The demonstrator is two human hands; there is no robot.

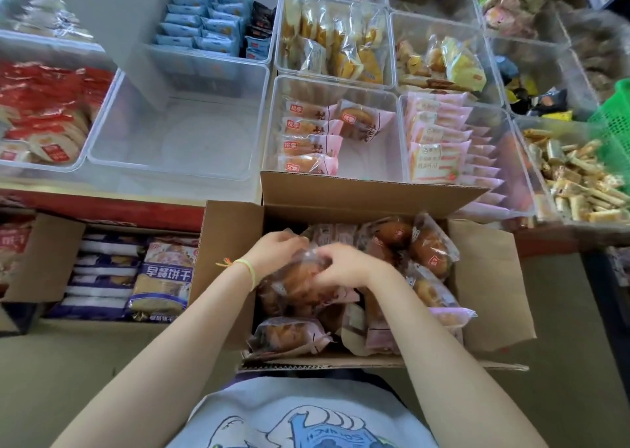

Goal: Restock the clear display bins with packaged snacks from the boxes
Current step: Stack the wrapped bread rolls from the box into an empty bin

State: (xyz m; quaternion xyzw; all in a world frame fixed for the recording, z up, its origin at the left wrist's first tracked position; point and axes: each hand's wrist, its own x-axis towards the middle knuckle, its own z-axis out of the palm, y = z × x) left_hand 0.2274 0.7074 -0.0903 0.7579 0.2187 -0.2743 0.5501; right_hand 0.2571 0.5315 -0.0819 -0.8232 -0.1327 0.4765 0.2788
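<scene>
Rows of clear bins point(335, 82) are filling the shelf ahead, and the one just beyond the open cardboard box point(491, 277) is holding only a short stack of pink-wrapped cakes point(308, 140) along its left wall, with one more leaning toward the middle. Both hands are working down in the box, where the same wrapped cakes are lying loose in a heap. The left hand point(272, 248) is curling its fingers over the far side of a bundle of packets point(293, 277), and the right hand point(341, 265) is pinching at the crinkly film from the near side. It is blurred, so how many packets are caught is hard to say. To my eye, this step is gathering a handful for that half-stocked bin. Doing it well means squaring the packets flat between both palms, labels facing one way, then lifting over the raised far flap without squeezing the soft cakes.
</scene>
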